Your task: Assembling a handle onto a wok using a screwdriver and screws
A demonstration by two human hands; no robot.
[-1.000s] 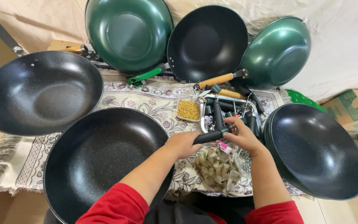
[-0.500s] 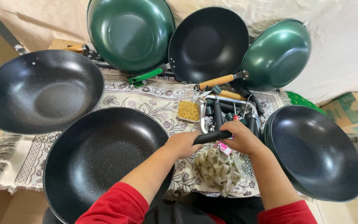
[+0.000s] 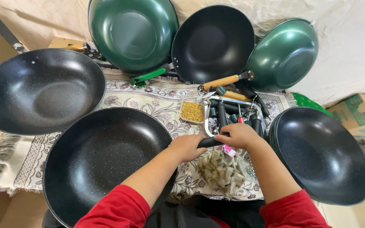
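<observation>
A: Little has moved since the earlier frames — we note the black handle sits where it did, both hands holding their grip, only the view drifting slightly

B: We log the handle as a short dark bar, long axis running left to right across the body, just in front of the chest. Left hand is closed on its left end, right hand closed over its right end, so the hands are near together, joined by the bar

A: Which hand is nearer the pan?

B: Left. The big speckled black wok lies to the left of the handle, its rim almost under the left wrist. We cannot tell whether handle and rim touch

A: Outward from there?

B: Below the hands, a clear bag of small packets. Beyond them, a tray of loose handles and a small dish of yellow screws, all on the patterned cloth. Right side, a stack of black woks; far edge, green woks and another black one, propped up
</observation>
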